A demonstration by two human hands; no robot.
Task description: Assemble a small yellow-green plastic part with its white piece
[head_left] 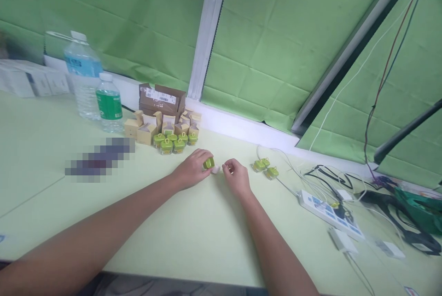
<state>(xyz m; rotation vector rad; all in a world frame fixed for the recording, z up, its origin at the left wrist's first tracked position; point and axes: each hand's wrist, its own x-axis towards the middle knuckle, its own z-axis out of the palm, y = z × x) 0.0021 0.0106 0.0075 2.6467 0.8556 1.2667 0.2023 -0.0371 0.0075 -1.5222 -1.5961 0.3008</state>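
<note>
My left hand is closed round a small green container, tilted over the table. A small pale piece sits beside it, between my two hands. My right hand has thumb and fingertips pinched together near that piece; whatever they hold is too small to name. Several green-lidded clear containers stand in a group behind my left hand. To the right of my right hand are more such containers. Small open cardboard boxes are packed together behind the larger group.
Two water bottles stand at the back left, near a brown carton. A white power strip, tangled cables and a white adapter lie on the right of the table. Green blinds hang behind.
</note>
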